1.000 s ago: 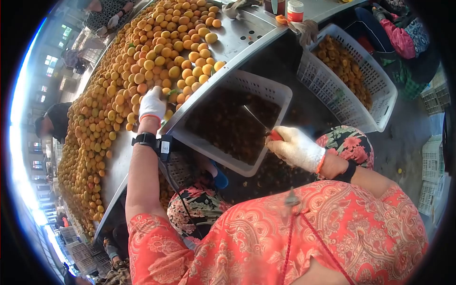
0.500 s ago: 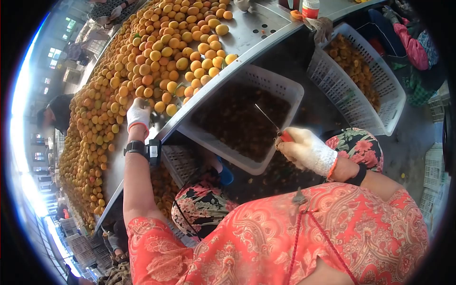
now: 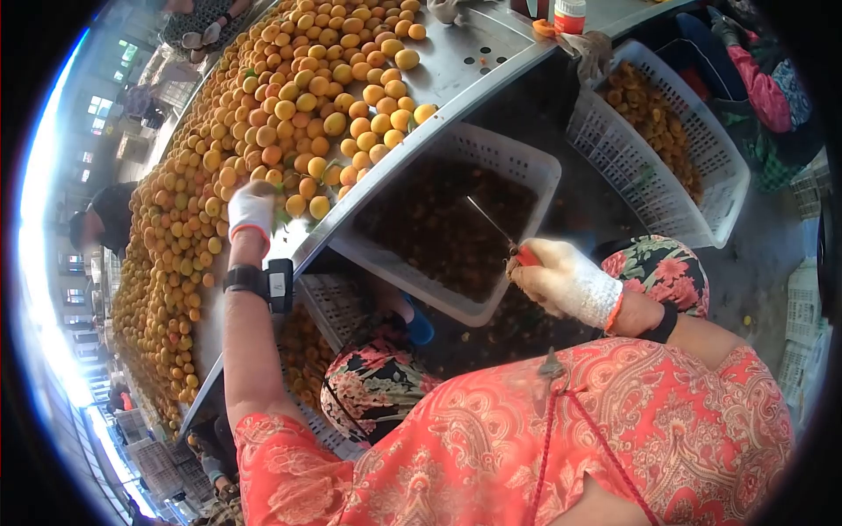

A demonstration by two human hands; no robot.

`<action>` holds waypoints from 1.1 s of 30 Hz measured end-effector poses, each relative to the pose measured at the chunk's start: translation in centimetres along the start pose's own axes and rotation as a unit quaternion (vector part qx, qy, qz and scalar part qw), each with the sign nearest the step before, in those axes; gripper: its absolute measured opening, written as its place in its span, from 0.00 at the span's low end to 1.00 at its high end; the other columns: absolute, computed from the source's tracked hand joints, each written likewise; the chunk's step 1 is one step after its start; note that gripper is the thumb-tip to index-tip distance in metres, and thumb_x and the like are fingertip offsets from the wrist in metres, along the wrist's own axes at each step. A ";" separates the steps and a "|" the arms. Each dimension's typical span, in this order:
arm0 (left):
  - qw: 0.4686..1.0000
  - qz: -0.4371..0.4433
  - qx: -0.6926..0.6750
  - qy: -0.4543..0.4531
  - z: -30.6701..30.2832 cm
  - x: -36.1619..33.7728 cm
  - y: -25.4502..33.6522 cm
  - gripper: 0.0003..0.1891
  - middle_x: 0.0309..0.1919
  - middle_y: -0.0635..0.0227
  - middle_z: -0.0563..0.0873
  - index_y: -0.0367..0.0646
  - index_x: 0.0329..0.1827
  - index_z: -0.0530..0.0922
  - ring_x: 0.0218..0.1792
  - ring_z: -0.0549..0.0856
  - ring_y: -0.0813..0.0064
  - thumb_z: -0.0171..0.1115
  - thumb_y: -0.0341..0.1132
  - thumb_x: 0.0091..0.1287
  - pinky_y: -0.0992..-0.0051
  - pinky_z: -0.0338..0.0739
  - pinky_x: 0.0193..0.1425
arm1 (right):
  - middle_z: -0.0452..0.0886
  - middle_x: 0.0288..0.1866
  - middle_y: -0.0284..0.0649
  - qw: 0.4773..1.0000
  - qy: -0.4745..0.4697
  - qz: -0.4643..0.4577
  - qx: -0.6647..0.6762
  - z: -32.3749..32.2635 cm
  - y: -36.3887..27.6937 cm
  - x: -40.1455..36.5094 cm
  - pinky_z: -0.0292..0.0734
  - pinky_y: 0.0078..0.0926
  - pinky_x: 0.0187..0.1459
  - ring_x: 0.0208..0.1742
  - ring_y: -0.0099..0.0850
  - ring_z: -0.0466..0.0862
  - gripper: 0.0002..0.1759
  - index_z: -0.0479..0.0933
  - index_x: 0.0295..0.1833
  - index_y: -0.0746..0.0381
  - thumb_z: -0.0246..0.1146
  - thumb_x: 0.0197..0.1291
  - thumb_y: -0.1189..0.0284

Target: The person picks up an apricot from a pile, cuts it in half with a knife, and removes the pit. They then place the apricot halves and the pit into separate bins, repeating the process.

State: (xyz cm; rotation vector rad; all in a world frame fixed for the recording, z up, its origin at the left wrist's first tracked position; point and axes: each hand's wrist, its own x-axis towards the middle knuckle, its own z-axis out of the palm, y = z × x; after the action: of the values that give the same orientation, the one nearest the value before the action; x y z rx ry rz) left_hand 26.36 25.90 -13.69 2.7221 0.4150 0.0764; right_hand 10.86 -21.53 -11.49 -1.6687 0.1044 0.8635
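Note:
My left hand (image 3: 252, 213), in a white glove, reaches to the near edge of a large heap of apricots (image 3: 303, 101) on the metal table (image 3: 452, 79). Its fingertips are blurred among the fruit, so whether they grip an apricot cannot be seen. In my right hand (image 3: 561, 276), also gloved and stained at the fingers, is a red-handled knife (image 3: 491, 219), its thin blade pointing up and left. Below that blade stands a white plastic crate (image 3: 513, 145) with a dark mass of small pieces inside, perhaps apricot pits.
At the right stands another white crate (image 3: 724, 167) holding apricot halves (image 3: 653, 114). A third crate (image 3: 324, 302) with orange pieces is under the table's edge. A red and white jar (image 3: 569, 15) and a cloth (image 3: 589, 54) sit at the table's corner. Other people work around.
My left hand has shifted slightly left over the apricots and its fingers are more blurred. My right hand with the knife has barely moved.

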 end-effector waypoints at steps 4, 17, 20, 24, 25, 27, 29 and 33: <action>0.979 0.030 0.197 -0.040 1.3 -0.1 1.6 0.19 0.51 0.48 0.86 0.51 0.59 0.83 0.56 0.84 0.50 0.54 0.31 0.66 0.60 0.79 0.58 | 0.76 0.25 0.33 1.000 0.003 -0.004 0.006 -0.3 0.5 0.1 0.70 0.25 0.27 0.24 0.22 0.75 0.13 0.76 0.41 0.64 0.59 0.67 0.63; 0.954 0.060 0.280 -0.094 1.7 4.3 2.4 0.14 0.49 0.50 0.87 0.45 0.47 0.86 0.54 0.85 0.50 0.57 0.31 0.61 0.60 0.80 0.58 | 0.77 0.26 0.35 1.000 -0.002 0.000 0.012 -0.3 0.0 0.4 0.71 0.26 0.28 0.25 0.22 0.76 0.14 0.77 0.41 0.65 0.59 0.68 0.64; 0.960 0.015 0.266 -0.084 2.0 1.5 2.3 0.14 0.48 0.51 0.87 0.45 0.47 0.86 0.53 0.86 0.50 0.58 0.34 0.60 0.59 0.81 0.56 | 0.77 0.25 0.34 1.000 0.003 0.012 0.011 -0.2 -0.8 -0.1 0.71 0.24 0.28 0.25 0.21 0.76 0.13 0.76 0.40 0.65 0.59 0.68 0.64; 0.969 0.012 0.227 -0.097 2.1 -0.5 1.7 0.14 0.47 0.54 0.88 0.48 0.49 0.86 0.52 0.86 0.54 0.58 0.34 0.63 0.62 0.80 0.57 | 0.77 0.25 0.35 1.000 -0.013 -0.012 0.000 -0.4 -0.6 -0.6 0.71 0.25 0.29 0.25 0.22 0.76 0.13 0.76 0.40 0.65 0.60 0.65 0.64; 0.976 0.007 0.190 -0.106 2.0 -0.8 1.6 0.14 0.47 0.56 0.89 0.49 0.49 0.87 0.52 0.86 0.55 0.59 0.34 0.63 0.63 0.80 0.57 | 0.77 0.25 0.35 1.000 -0.010 -0.027 -0.005 -0.4 -0.3 -0.5 0.71 0.26 0.29 0.26 0.23 0.76 0.13 0.76 0.40 0.65 0.60 0.65 0.64; 0.973 0.031 0.217 -0.073 0.9 -1.1 0.4 0.11 0.43 0.56 0.89 0.49 0.43 0.88 0.49 0.87 0.57 0.63 0.39 0.62 0.64 0.80 0.54 | 0.77 0.25 0.36 0.998 -0.006 -0.057 -0.012 -0.4 0.5 -0.3 0.71 0.29 0.30 0.26 0.25 0.77 0.14 0.75 0.40 0.65 0.60 0.65 0.63; 0.979 0.053 0.184 -0.068 -1.6 -1.5 0.5 0.07 0.32 0.63 0.88 0.46 0.38 0.87 0.31 0.88 0.67 0.66 0.38 0.62 0.70 0.82 0.37 | 0.76 0.25 0.34 0.999 -0.005 -0.042 0.004 -0.5 0.5 -0.4 0.70 0.28 0.27 0.24 0.24 0.75 0.14 0.76 0.40 0.64 0.60 0.65 0.62; 0.978 0.051 -0.194 -0.056 -5.9 -7.0 3.5 0.05 0.26 0.70 0.80 0.38 0.40 0.83 0.24 0.78 0.81 0.60 0.29 0.68 0.79 0.73 0.28 | 0.75 0.25 0.33 0.999 0.006 -0.030 0.014 -0.7 0.2 -0.9 0.68 0.26 0.25 0.23 0.23 0.73 0.13 0.76 0.41 0.63 0.60 0.65 0.63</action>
State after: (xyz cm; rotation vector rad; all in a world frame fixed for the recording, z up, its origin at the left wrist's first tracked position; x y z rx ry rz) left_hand 20.05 22.88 -6.82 2.3469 0.2008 0.0284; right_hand 10.39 -22.52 -11.12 -1.6441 0.0748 0.8034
